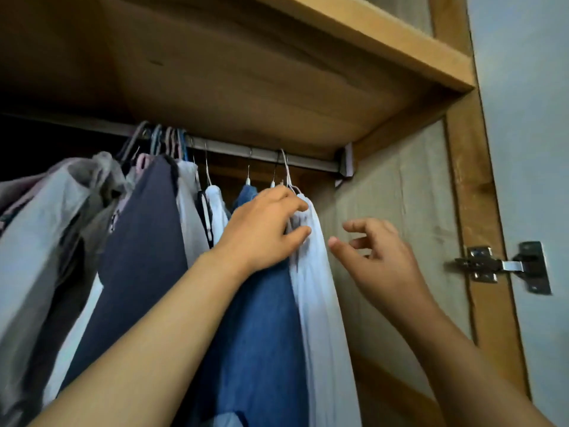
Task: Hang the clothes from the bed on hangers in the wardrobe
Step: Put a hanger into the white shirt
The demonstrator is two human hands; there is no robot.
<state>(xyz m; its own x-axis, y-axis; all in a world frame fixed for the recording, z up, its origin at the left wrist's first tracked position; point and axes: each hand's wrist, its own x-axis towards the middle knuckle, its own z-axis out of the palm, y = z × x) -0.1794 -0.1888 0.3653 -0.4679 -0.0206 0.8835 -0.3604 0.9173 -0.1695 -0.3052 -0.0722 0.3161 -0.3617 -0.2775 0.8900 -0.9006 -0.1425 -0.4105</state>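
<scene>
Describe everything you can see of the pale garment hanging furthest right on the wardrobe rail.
The pale garment is a whitish, faintly lilac piece of thin, soft-looking cloth, falling in long narrow folds. It hangs from a light hanger hook on the metal rail, last in the row, nearest the wardrobe's side wall. A blue garment lies against its left side. The left hand grips its gathered top just under the hook. The right hand hovers beside it, fingers loosely curled, apparently not touching. Its lower end runs out of view.
</scene>
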